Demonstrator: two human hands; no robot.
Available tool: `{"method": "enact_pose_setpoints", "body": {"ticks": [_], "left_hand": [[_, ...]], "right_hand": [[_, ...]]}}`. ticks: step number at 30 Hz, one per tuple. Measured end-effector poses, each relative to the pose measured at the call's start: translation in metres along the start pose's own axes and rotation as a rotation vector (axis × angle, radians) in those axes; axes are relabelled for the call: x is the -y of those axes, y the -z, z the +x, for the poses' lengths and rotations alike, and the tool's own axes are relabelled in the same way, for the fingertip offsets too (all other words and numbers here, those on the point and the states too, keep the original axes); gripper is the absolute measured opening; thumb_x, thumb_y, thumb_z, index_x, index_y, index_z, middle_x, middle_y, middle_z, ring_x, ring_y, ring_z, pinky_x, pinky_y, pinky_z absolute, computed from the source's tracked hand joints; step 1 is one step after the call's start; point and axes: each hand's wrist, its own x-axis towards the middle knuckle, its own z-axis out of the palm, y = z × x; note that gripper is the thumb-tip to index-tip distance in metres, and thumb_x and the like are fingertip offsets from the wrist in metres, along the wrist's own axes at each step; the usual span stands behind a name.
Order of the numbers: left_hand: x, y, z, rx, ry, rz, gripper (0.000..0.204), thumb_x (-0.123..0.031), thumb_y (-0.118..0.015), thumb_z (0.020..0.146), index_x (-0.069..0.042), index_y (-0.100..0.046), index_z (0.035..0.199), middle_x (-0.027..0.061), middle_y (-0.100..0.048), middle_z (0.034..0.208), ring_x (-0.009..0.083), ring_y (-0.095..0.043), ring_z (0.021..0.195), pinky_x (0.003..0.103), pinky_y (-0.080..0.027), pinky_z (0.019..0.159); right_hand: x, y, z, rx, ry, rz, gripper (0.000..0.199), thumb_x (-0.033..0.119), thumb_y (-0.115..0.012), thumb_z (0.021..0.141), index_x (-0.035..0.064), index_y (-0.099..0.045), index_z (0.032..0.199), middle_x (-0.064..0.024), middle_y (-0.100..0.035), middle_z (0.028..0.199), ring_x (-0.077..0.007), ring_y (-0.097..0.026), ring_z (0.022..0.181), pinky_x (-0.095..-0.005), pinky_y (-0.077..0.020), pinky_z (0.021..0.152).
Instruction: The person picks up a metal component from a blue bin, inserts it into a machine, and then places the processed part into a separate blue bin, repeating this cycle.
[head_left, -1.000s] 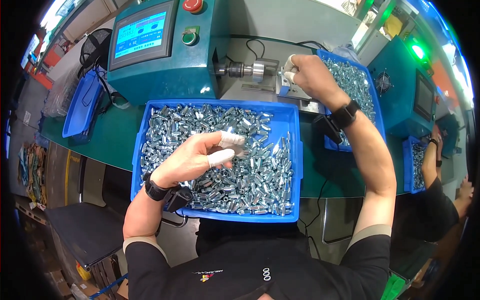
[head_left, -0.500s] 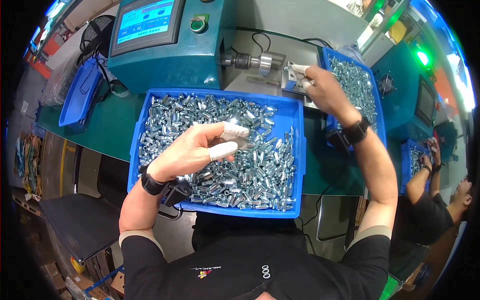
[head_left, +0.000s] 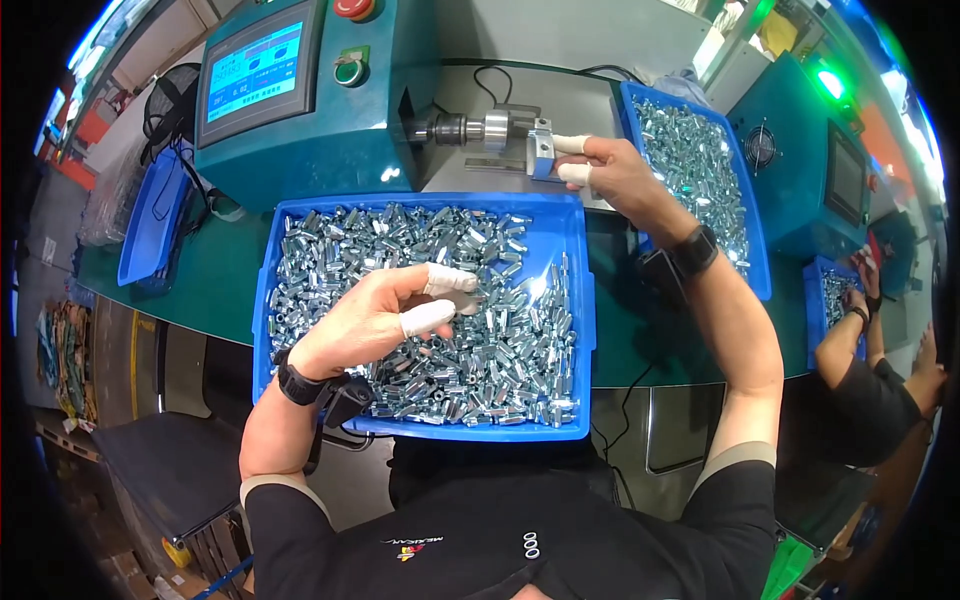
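Note:
Over a blue tray [head_left: 420,432] heaped with shiny hexagonal metal spacers [head_left: 510,350], my left hand [head_left: 365,320] is held palm inward. White covers wrap its thumb and index finger, which curl around a small greyish shape, blurred and partly hidden. My right hand [head_left: 625,180], with the same white covers, reaches to the bench machine. Its bent thumb and forefinger meet the right side of a small metal fixture block [head_left: 540,150]; whatever lies between the fingertips is hidden. Left of the block, a round metal chuck [head_left: 495,130] sits on the machine's spindle.
The green machine [head_left: 300,150] carries a lit screen [head_left: 253,75], a green button [head_left: 350,67] and a red knob [head_left: 354,8]. Another full blue tray [head_left: 700,170] stands at the right. Beyond it, a co-worker [head_left: 850,370] sits by a second machine [head_left: 800,160].
The view has shifted, bringing the red knob into sight. My right fingers have gone from over the block to its right side. The left hand stays above the tray.

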Motion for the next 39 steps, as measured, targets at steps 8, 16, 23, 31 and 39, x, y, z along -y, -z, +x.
{"method": "enact_pose_setpoints", "body": {"ticks": [8, 16, 23, 31, 39], "left_hand": [[0.0, -0.001, 0.003, 0.006, 0.061, -0.073, 0.039, -0.017, -0.062, 0.105, -0.002, -0.06, 0.141, 0.0073, -0.072, 0.123, 0.011, -0.067, 0.093, 0.028, -0.054, 0.088], [-0.001, 0.001, 0.006, -0.004, 0.108, -0.069, 0.041, -0.016, -0.062, 0.104, -0.001, -0.059, 0.142, 0.0094, -0.072, 0.124, 0.0116, -0.068, 0.094, 0.029, -0.055, 0.088], [0.0, 0.003, 0.007, -0.02, 0.125, -0.1, 0.042, -0.015, -0.062, 0.103, -0.001, -0.059, 0.142, 0.0114, -0.072, 0.126, 0.0131, -0.068, 0.096, 0.03, -0.056, 0.088], [-0.001, 0.004, 0.006, -0.022, 0.106, -0.107, 0.041, -0.015, -0.062, 0.103, 0.0, -0.059, 0.142, 0.0119, -0.071, 0.126, 0.0141, -0.069, 0.096, 0.03, -0.056, 0.088], [0.001, 0.001, 0.007, -0.001, 0.098, -0.102, 0.041, -0.014, -0.062, 0.103, -0.001, -0.06, 0.141, 0.0107, -0.072, 0.125, 0.0128, -0.068, 0.095, 0.029, -0.055, 0.086]], "right_hand": [[-0.008, 0.006, 0.026, 0.164, 0.098, -0.051, 0.049, 0.015, -0.071, 0.095, -0.0008, -0.062, 0.141, -0.0061, -0.066, 0.119, -0.0139, -0.062, 0.101, -0.0269, -0.0492, 0.093], [-0.019, 0.005, 0.032, 0.204, 0.245, -0.131, 0.046, 0.013, -0.071, 0.097, -0.0001, -0.063, 0.14, -0.0069, -0.065, 0.114, -0.0154, -0.062, 0.107, -0.0277, -0.0475, 0.096], [-0.029, -0.002, 0.03, 0.101, 0.311, -0.054, 0.043, 0.018, -0.075, 0.093, 0.0057, -0.069, 0.134, -0.0066, -0.067, 0.101, -0.0145, -0.061, 0.096, -0.0288, -0.0484, 0.087], [-0.028, -0.001, 0.033, 0.118, 0.324, -0.077, 0.042, 0.019, -0.076, 0.093, 0.0051, -0.07, 0.133, -0.0068, -0.067, 0.1, -0.0149, -0.06, 0.092, -0.0287, -0.0476, 0.084], [-0.017, 0.0, 0.028, 0.146, 0.275, -0.19, 0.046, 0.017, -0.071, 0.097, 0.0033, -0.064, 0.14, -0.0054, -0.065, 0.107, -0.0142, -0.06, 0.101, -0.0288, -0.0465, 0.093]]}}
